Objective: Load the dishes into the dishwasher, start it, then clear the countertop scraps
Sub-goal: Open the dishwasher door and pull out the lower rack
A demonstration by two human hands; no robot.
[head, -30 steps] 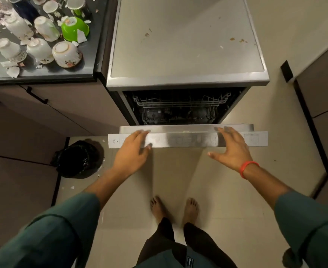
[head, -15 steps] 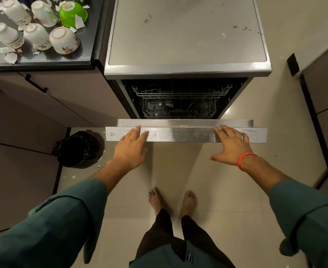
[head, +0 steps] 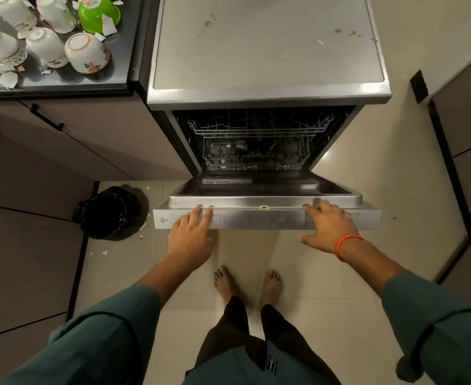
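Note:
The steel dishwasher [head: 267,95] stands ahead with its door [head: 265,218] swung well down. My left hand [head: 191,236] rests with straight fingers on the door's top edge at the left. My right hand [head: 327,229], with a red wristband, lies flat on the same edge at the right. Inside, the wire racks [head: 256,134] show, dim and seemingly bare. On the dark countertop [head: 62,84] at upper left stand several upturned white cups [head: 87,52] and a green bowl [head: 98,13] among white scraps [head: 8,79].
A black bin bag [head: 112,213] sits on the floor left of the door, with white scraps around it. Brown cabinets line the left and right sides. My bare feet stand on the pale tiles just behind the door. Crumbs dot the dishwasher's top.
The door has swung further down and toward me under both hands, exposing more of the racks and the door's inner face.

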